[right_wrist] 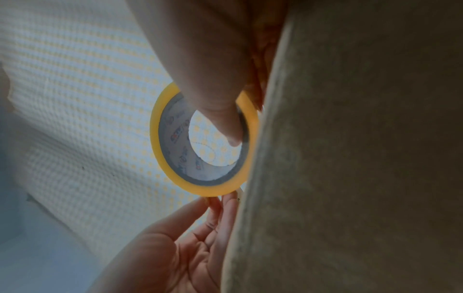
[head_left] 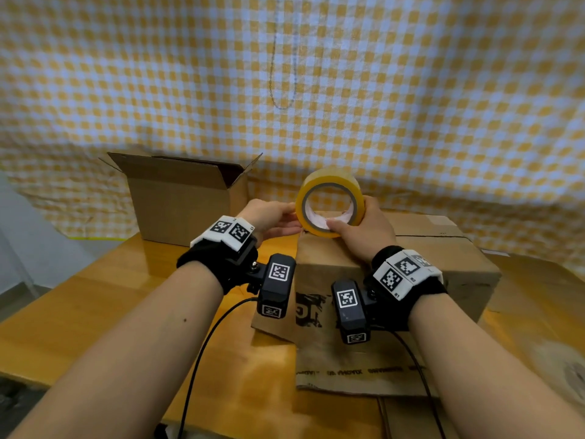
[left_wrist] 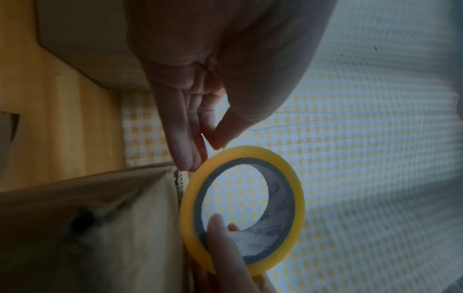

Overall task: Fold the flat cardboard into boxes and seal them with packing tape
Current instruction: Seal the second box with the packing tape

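A yellow packing tape roll [head_left: 329, 176] [left_wrist: 298, 198] [right_wrist: 154, 138] stands on edge at the far left corner of a closed cardboard box [head_left: 418, 267] [left_wrist: 100, 218] [right_wrist: 350, 158]. My right hand [head_left: 364, 229] [right_wrist: 240, 111] grips the roll, with the thumb inside the core and the fingers behind it. My left hand [head_left: 272, 217] [left_wrist: 204, 156] reaches in from the left. Its thumb tip and straight fingertips pinch at the roll's outer face. I cannot make out a loose tape end.
An open cardboard box [head_left: 183, 198] stands at the back left of the wooden table [head_left: 95, 296]. A flat printed cardboard sheet [head_left: 348, 362] lies under and in front of the closed box. A yellow checked cloth [head_left: 411, 106] hangs behind. Black cables [head_left: 202, 350] trail from the wrist cameras.
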